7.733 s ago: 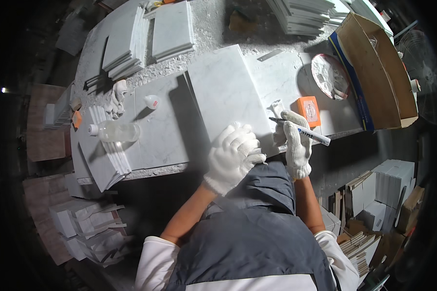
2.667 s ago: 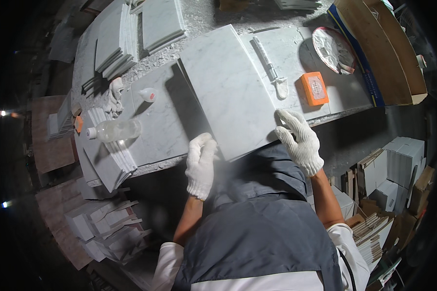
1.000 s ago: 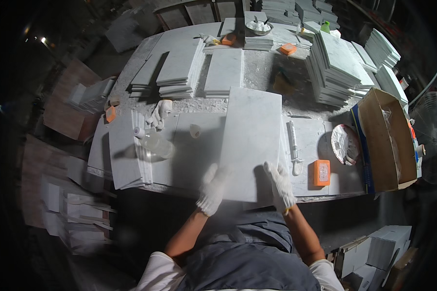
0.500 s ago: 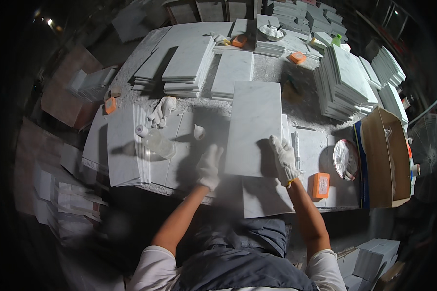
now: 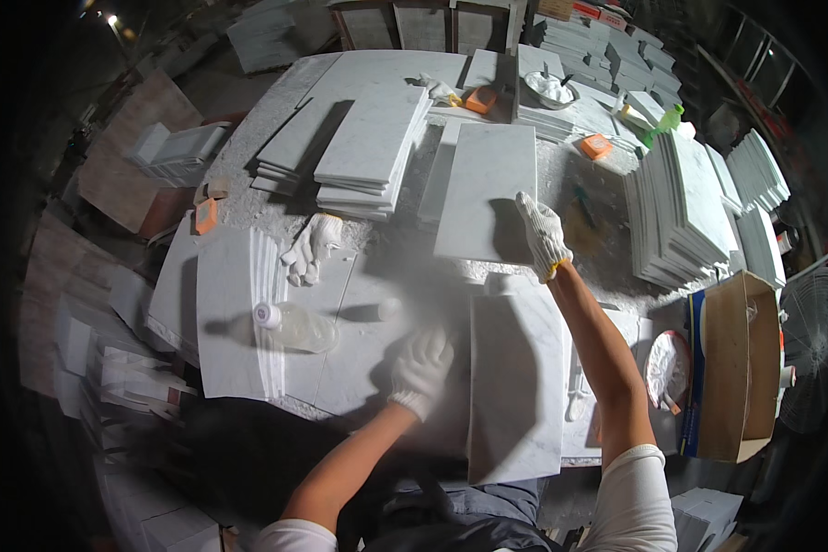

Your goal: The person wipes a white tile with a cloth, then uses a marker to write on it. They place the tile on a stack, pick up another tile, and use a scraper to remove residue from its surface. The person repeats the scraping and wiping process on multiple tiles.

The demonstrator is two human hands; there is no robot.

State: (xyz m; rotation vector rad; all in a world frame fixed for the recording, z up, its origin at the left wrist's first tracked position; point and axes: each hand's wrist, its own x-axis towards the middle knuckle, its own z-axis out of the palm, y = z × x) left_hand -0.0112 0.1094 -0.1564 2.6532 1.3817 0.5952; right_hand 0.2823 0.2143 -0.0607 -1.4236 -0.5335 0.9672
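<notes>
My right hand (image 5: 545, 241), in a white knit glove, grips the right edge of a pale grey-veined marble tile (image 5: 483, 184) with its fingers along that edge. The tile is over a short stack of tiles (image 5: 439, 175) at the middle of the table; whether it rests on them I cannot tell. My left hand (image 5: 423, 366), also gloved, hovers low near the front edge, fingers loosely apart and hazy, with nothing seen in it. Just right of it lies another marble tile (image 5: 515, 386), partly in shadow. A small white piece (image 5: 389, 309) is beyond my left hand.
To the left are a clear bottle (image 5: 296, 327), spare gloves (image 5: 313, 248) and leaning tiles (image 5: 235, 313). Tile stacks (image 5: 373, 138) stand behind. On the right are a tall tile stack (image 5: 676, 207), a cardboard box (image 5: 734, 368) and a dish of white paste (image 5: 667, 368). A fan (image 5: 811, 340) stands beyond.
The marble tile has moved away from me toward the far stack with my right hand. My left hand has left the tile's side and come lower and nearer. Another tile is uncovered in front.
</notes>
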